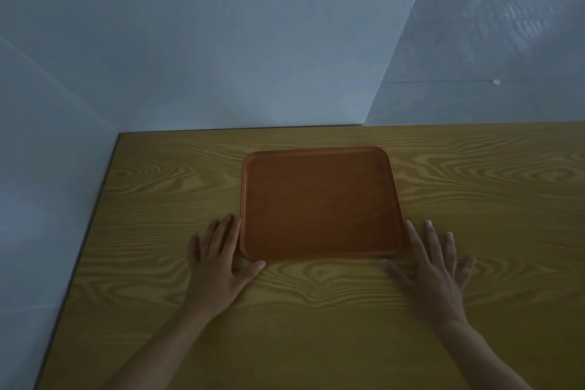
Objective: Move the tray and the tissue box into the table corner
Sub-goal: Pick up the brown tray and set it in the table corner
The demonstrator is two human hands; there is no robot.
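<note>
Head view, wood-grain table (316,310), pale walls (221,41)

The tray (319,203) is plain orange-brown; the table (474,174) is yellow-brown with swirling wood grain; the walls (190,41) are pale grey-blue.

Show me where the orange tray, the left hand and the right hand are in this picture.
flat orange plastic tray (321,203): head view, on its bare inner floor.
left hand (218,258): head view, on the back of the hand.
right hand (432,272): head view, on the back of the hand.
</note>
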